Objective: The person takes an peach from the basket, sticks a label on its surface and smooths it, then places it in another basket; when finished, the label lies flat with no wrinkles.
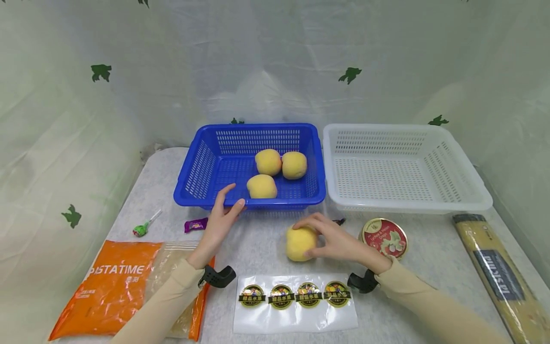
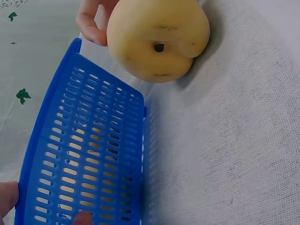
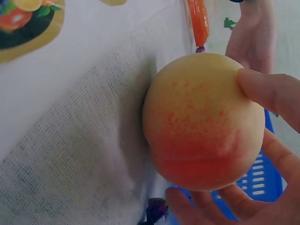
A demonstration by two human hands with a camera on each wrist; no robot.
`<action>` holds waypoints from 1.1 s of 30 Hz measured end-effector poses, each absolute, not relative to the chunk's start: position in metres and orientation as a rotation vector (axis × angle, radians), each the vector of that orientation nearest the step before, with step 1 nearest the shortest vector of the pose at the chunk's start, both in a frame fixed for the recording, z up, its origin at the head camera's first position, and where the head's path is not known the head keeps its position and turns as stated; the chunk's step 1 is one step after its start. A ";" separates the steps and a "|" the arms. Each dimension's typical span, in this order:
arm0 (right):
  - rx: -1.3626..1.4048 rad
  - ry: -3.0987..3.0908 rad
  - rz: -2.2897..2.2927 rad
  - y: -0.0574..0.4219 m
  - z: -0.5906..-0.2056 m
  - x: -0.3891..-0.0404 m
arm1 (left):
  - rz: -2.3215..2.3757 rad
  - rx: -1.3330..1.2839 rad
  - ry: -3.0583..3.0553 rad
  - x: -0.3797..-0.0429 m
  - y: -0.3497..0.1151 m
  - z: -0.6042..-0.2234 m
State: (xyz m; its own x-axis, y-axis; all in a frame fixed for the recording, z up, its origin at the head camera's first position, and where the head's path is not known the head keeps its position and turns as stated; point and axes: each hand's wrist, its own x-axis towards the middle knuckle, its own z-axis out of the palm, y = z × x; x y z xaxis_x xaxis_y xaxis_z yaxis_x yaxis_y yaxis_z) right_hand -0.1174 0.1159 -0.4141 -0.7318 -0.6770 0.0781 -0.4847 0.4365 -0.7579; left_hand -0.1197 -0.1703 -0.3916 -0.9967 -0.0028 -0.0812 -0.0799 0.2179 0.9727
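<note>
My right hand (image 1: 333, 239) grips a yellow peach (image 1: 301, 243) on the table, thumb on the near side and fingers round the far side. In the right wrist view the peach (image 3: 201, 126) shows a red blush. At the front rim of the blue basket (image 1: 182, 191), my left hand (image 1: 219, 224) pinches the edge. A fingertip lies over the rim, and the thumb is against the outer wall in the left wrist view. Inside that basket sit three more peaches (image 1: 268, 162). A sheet of round black-and-gold stickers (image 1: 296, 322) lies nearest me, below the gripped peach.
A white basket (image 1: 472, 191) stands right of the blue one. On the right lie a round red candy tin (image 1: 385, 238) and a long pasta pack (image 1: 500, 277). To the left are an orange bag (image 1: 116, 286), a lollipop (image 1: 142, 229) and a purple-wrapped candy (image 1: 195, 225).
</note>
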 end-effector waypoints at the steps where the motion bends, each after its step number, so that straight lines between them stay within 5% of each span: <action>1: -1.022 2.454 -1.168 0.117 -0.414 -0.117 | 1.926 -0.080 2.399 -0.120 -0.170 -0.392; 11: -1.114 2.424 -1.282 0.129 -0.409 -0.111 | 1.840 0.098 2.381 -0.111 -0.173 -0.383; 25: -1.106 2.317 -1.360 0.163 -0.415 -0.081 | 1.036 1.346 2.418 -0.047 -0.120 -0.378; 33: -1.028 2.318 -0.959 0.169 -0.423 -0.063 | 0.366 1.536 2.407 -0.022 -0.092 -0.409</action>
State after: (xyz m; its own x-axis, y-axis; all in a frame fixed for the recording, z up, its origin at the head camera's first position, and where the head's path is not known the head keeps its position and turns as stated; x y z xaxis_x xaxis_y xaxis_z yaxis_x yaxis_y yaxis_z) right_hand -0.0626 0.1688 -0.4231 -0.6341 -0.7667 -0.1008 -0.4712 0.4865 -0.7358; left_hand -0.0224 -0.0925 -0.4092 -0.4061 0.9100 -0.0835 0.8440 0.4086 0.3475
